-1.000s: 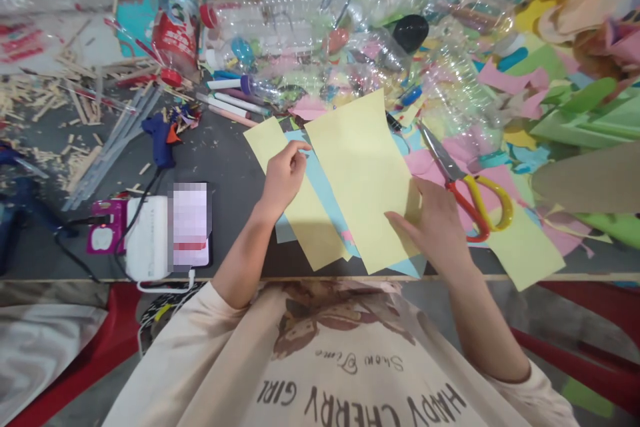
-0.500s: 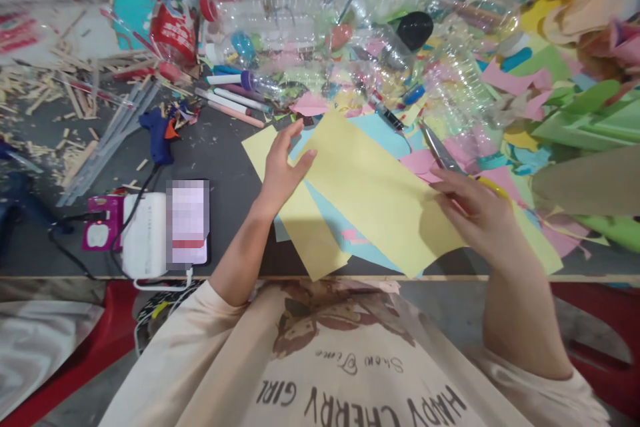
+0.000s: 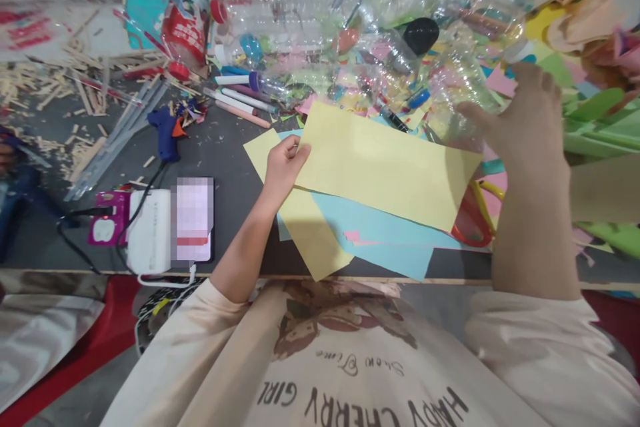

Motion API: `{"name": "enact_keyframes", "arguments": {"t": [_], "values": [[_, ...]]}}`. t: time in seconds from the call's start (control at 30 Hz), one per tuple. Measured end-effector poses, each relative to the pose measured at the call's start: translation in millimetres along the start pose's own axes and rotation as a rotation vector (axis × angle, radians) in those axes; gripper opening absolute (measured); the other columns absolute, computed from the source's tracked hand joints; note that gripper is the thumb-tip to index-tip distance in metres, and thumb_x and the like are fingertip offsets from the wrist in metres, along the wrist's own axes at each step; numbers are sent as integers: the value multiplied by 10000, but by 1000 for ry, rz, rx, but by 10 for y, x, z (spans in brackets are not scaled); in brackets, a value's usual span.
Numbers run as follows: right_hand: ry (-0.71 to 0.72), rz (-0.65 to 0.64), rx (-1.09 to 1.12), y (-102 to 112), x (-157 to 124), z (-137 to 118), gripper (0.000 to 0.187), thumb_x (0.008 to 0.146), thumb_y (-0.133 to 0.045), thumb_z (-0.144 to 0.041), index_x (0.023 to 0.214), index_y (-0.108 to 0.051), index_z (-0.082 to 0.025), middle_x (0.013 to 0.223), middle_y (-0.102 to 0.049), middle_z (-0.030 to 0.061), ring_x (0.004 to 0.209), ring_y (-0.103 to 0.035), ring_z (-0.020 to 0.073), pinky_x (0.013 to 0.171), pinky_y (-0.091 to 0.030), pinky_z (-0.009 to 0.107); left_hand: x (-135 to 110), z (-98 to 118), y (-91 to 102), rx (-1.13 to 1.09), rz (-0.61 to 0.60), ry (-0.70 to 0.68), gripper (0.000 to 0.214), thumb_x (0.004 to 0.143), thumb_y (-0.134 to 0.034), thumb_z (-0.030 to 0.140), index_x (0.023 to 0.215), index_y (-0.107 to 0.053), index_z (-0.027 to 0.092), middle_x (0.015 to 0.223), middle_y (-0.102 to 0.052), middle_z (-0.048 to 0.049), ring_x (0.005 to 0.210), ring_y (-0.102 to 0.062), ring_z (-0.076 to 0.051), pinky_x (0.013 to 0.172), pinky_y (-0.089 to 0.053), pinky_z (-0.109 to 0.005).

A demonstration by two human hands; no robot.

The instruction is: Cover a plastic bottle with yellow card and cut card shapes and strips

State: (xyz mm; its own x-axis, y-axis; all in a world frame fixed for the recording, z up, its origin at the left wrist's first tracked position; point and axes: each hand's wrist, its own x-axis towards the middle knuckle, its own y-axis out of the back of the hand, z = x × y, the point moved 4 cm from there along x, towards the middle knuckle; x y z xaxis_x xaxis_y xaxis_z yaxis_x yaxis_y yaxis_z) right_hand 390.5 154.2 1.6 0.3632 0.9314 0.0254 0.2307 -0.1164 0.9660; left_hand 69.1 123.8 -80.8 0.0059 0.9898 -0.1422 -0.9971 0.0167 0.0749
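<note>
My left hand (image 3: 283, 164) pinches the left edge of a pale yellow paper sheet (image 3: 385, 163) and holds it a little above the table. Under it lie a light blue sheet (image 3: 380, 240) and another yellow sheet (image 3: 310, 233). My right hand (image 3: 525, 117) is raised at the right with its fingers spread, holding nothing, over the clear plastic bottles (image 3: 450, 80) and paper scraps. Red and yellow scissors (image 3: 475, 213) lie partly hidden beneath the yellow sheet's right end.
A phone (image 3: 193, 220) on a white power bank (image 3: 149, 232) sits at the left front. A blue glue gun (image 3: 163, 130), marker pens (image 3: 240, 99), wooden sticks (image 3: 60, 93) and heaps of coloured paper (image 3: 590, 33) crowd the dark table (image 3: 230, 167).
The yellow sheet turned from upright to lying crosswise. My right hand let go of it and rose to the far right. My left hand took hold of its left edge.
</note>
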Motion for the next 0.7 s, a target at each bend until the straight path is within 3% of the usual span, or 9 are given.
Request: {"name": "enact_keyframes", "arguments": {"t": [0.23, 0.37, 0.43, 0.5, 0.57, 0.7], "values": [[-62, -75, 58, -40, -35, 25, 668, 821, -730, -417, 1358, -583, -48, 1246, -679, 265, 1171, -633, 351, 891, -452, 465, 7, -40, 22, 20, 13, 12, 151, 827, -607, 308, 720, -552, 216, 585, -533, 41, 506, -460, -110, 489, -328, -227], [-20, 27, 71, 55, 4, 108, 713, 791, -745, -501, 1336, -617, -60, 1187, -706, 236, 1097, -678, 339, 848, -493, 449, 3, -41, 14, -18, 13, 32, 124, 817, -611, 300, 743, -560, 215, 585, -573, 38, 522, -513, -119, 501, -371, -222], [186, 149, 106, 98, 5, 102, 762, 745, -766, -589, 1322, -624, -112, 1179, -712, 205, 1097, -679, 348, 881, -511, 491, -4, -34, 11, -50, 17, 46, 127, 810, -613, 305, 745, -552, 214, 570, -583, 41, 505, -521, -116, 490, -373, -215], [504, 229, 143, 90, -82, 17, 755, 729, -773, -626, 1329, -601, -203, 1249, -694, 169, 1164, -646, 366, 958, -490, 565, -8, -30, 10, -79, 16, 56, 133, 806, -615, 310, 749, -545, 212, 552, -583, 46, 475, -510, -108, 470, -361, -207], [789, 233, 150, 17, -257, -123, 678, 823, -723, -565, 1398, -524, -265, 1337, -654, 155, 1250, -596, 367, 1040, -438, 610, -7, -33, 11, -103, 14, 59, 132, 808, -618, 311, 760, -546, 211, 546, -582, 49, 459, -503, -104, 461, -359, -204], [1055, 204, 172, -190, -649, -462, 616, 938, -631, -338, 1499, -396, -245, 1371, -639, 152, 1294, -580, 340, 1076, -453, 574, 0, -57, 8, -129, -16, 42, 146, 833, -630, 328, 783, -568, 206, 567, -553, 55, 473, -490, -95, 474, -357, -205]]}}
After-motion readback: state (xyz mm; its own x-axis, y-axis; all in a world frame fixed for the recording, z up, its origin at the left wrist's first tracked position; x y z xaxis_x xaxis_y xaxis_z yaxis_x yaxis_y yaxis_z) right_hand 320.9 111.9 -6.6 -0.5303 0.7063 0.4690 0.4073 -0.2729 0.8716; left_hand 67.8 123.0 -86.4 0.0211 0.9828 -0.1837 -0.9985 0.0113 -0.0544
